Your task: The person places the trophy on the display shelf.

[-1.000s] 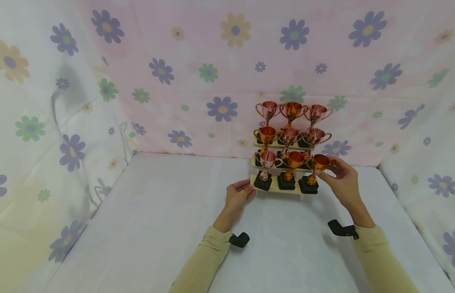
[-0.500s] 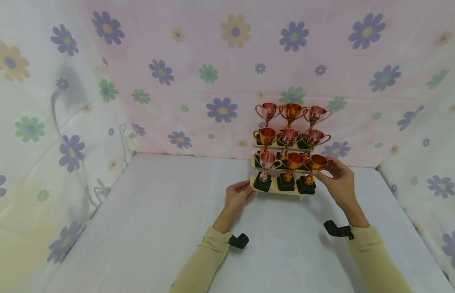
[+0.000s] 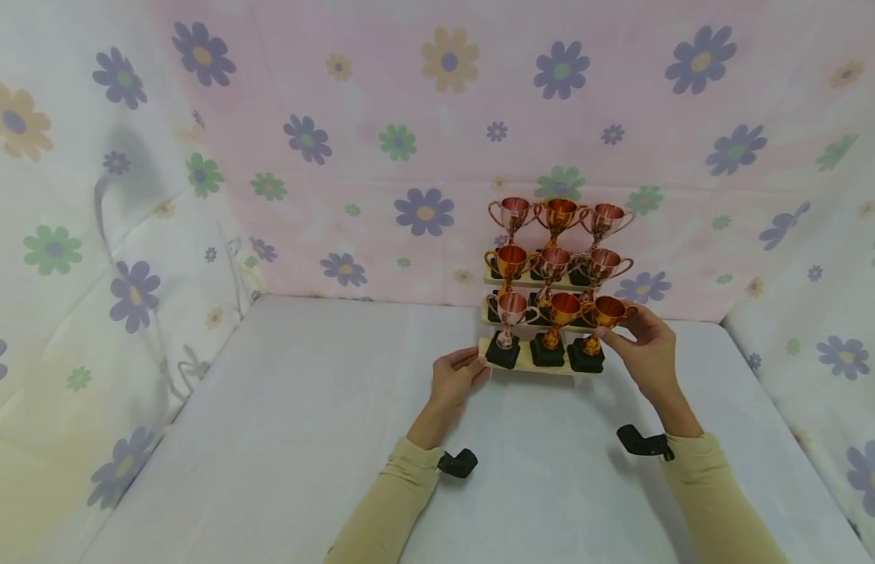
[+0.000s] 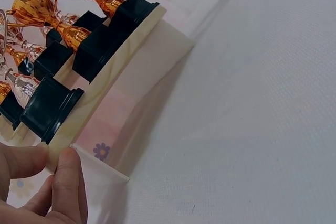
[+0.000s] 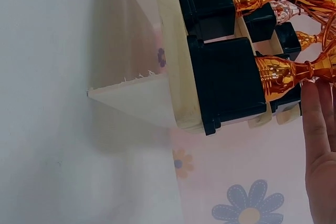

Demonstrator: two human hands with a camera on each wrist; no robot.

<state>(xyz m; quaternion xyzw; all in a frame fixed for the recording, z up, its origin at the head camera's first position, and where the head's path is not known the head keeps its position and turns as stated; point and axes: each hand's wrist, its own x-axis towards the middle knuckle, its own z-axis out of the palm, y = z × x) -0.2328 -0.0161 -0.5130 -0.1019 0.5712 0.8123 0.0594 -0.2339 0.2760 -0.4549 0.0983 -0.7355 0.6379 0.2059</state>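
Note:
A three-tier stand bears small trophy cups with black bases, gold and rose-gold, in the head view. My left hand (image 3: 453, 382) pinches the left end of the lowest wooden shelf (image 4: 100, 95) between thumb and fingers. At that shelf's right end stands a gold trophy (image 3: 591, 345), its base (image 5: 228, 85) on the board. My right hand (image 3: 652, 352) holds this trophy by the cup and stem, thumb in front and fingers behind. To its left stand another gold trophy (image 3: 551, 338) and a rose-gold trophy (image 3: 504, 337).
The upper shelves (image 3: 529, 278) carry several more trophies, close behind the front row. A floral cloth wall (image 3: 352, 196) rises behind the stand. White cloth covers the table (image 3: 303, 423). A thin upright support (image 5: 134, 95) stands under the lowest shelf.
The gold trophy in my right hand has shifted slightly left along the lowest shelf, closer to the middle trophy. My right hand moved left with it; my left hand keeps its grip.

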